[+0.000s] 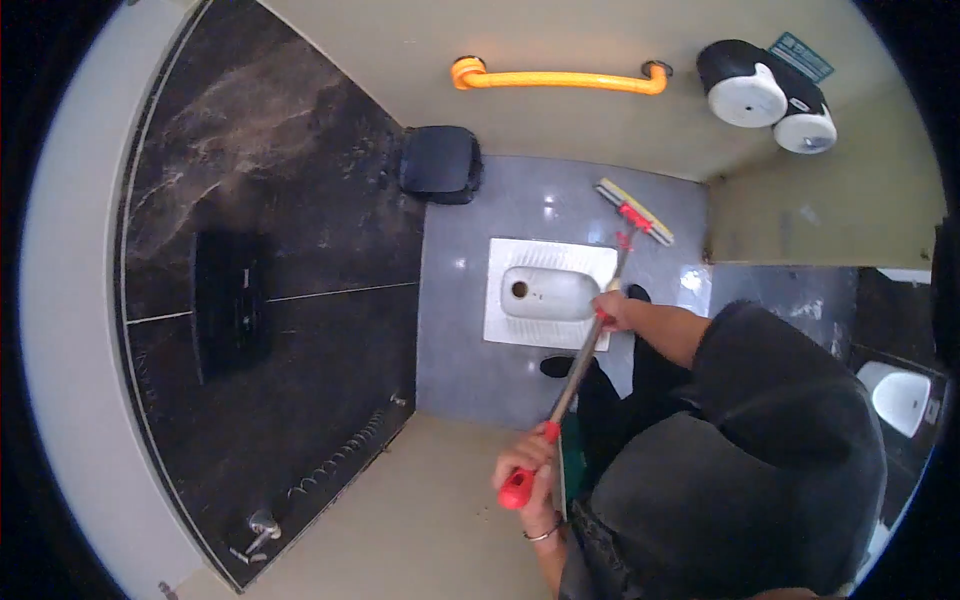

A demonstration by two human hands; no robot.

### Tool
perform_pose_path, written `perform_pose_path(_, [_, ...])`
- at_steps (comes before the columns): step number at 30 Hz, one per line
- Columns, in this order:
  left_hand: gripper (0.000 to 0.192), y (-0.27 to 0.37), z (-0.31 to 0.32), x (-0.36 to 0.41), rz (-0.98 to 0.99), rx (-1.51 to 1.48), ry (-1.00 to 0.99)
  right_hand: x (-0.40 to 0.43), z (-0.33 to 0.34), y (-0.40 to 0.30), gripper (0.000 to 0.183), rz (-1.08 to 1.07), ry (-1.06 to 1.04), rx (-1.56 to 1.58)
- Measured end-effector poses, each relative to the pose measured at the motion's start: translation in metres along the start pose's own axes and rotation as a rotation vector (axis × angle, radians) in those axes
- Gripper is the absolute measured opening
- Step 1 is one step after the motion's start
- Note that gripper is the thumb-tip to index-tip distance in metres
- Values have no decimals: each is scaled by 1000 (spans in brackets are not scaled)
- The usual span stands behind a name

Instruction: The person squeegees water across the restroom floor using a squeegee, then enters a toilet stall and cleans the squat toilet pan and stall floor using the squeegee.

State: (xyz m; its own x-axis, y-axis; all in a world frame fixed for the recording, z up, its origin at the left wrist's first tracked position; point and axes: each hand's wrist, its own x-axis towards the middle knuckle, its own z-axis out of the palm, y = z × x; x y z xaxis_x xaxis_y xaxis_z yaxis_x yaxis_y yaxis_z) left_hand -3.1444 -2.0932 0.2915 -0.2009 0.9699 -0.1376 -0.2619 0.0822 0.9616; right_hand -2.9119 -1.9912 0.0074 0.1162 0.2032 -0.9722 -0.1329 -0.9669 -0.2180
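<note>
My left hand (pixel 529 461) is wrapped round the red grip end of a long-handled sponge mop, and a bracelet circles that wrist. Further down the metal handle (pixel 576 382), my right hand (pixel 613 310) grips it beside a red collar. The mop's narrow yellow-and-grey head (pixel 637 216), with a red centre fitting, appears to rest on the grey floor at a slant. Below the handle lies a white ceramic squat toilet (pixel 551 330) with ribbed foot areas. My right hand is over its near end. My dark shoes show on either side of that end.
A black bin (pixel 441 161) stands in the corner. An orange grab bar (pixel 562 80) and black-and-white dispensers (pixel 746 99) jut from one wall. Along the opposite wall run a coiled hose (pixel 341 455) and a metal valve (pixel 262 527). A partition (pixel 817 210) borders the stall; a white urinal (pixel 898 397) lies beyond.
</note>
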Motion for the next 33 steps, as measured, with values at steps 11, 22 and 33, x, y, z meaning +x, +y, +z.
perform_pose_path(11, [15, 139, -29, 15, 313, 49, -188, -74, 178, 59, 14, 137, -319, 222])
perform_pose_path(22, [17, 168, 19, -15, 469, 59, -505, -132, 107, 14, 20, 65, -538, 292])
perform_pose_path(33, [18, 56, -33, -25, 330, 78, 267, -28, 149, -13, 16, -59, -209, -211])
